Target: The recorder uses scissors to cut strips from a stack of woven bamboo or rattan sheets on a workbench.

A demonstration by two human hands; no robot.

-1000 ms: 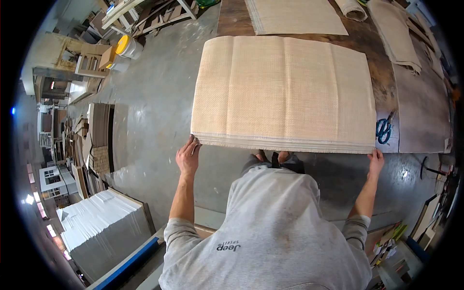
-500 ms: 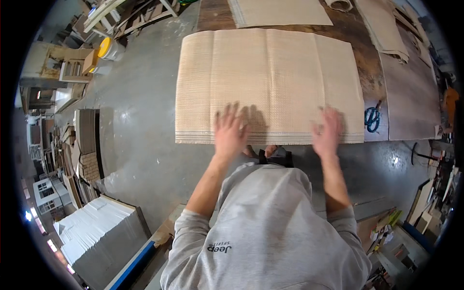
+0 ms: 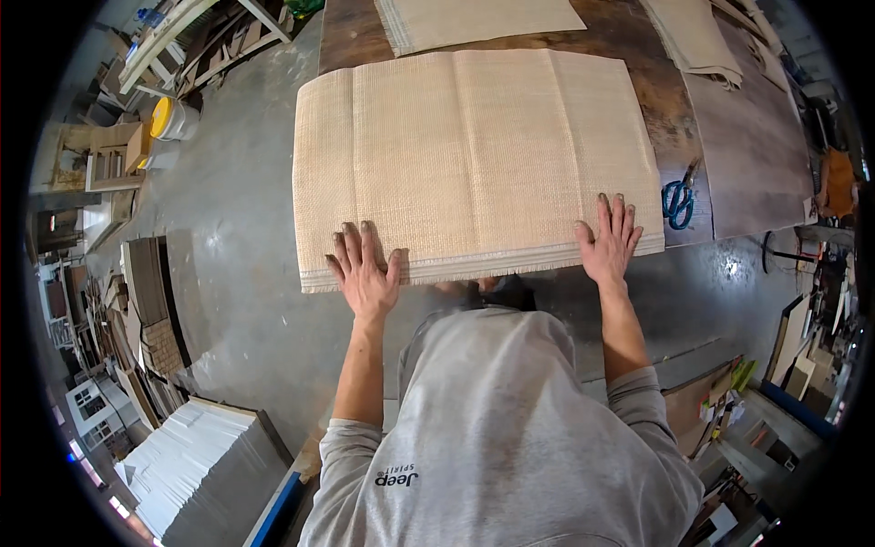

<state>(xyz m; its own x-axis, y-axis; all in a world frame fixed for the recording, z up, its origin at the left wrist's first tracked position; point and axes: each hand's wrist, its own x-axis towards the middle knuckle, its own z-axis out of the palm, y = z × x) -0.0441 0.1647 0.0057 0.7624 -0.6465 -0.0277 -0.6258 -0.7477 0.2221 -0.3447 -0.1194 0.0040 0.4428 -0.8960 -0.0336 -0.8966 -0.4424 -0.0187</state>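
Note:
A wide sheet of beige woven fabric [image 3: 410, 146] lies over the near part of the wooden table, with creases running away from me and a striped, frayed band along its near edge. My left hand [image 3: 367, 278] rests flat on that edge toward its left side, fingers spread. Toward the right end, my right hand [image 3: 608, 244] lies on the cloth with its fingers spread as well. Neither hand grips anything. Blue-handled scissors [image 3: 677, 202] lie on the table just right of the fabric, their blades pointing away from me.
Another piece of woven cloth [image 3: 483, 20] lies at the far side of the dark wooden table [image 3: 670, 87]. Folded cloth [image 3: 688, 41] sits at the back right. On the floor at left stand a yellow-lidded bucket [image 3: 173, 118] and a white-covered stack [image 3: 196, 465].
My left hand has moved left along the near edge and spread out. My right hand has settled flat. The view has turned slightly, shifting the table leftward.

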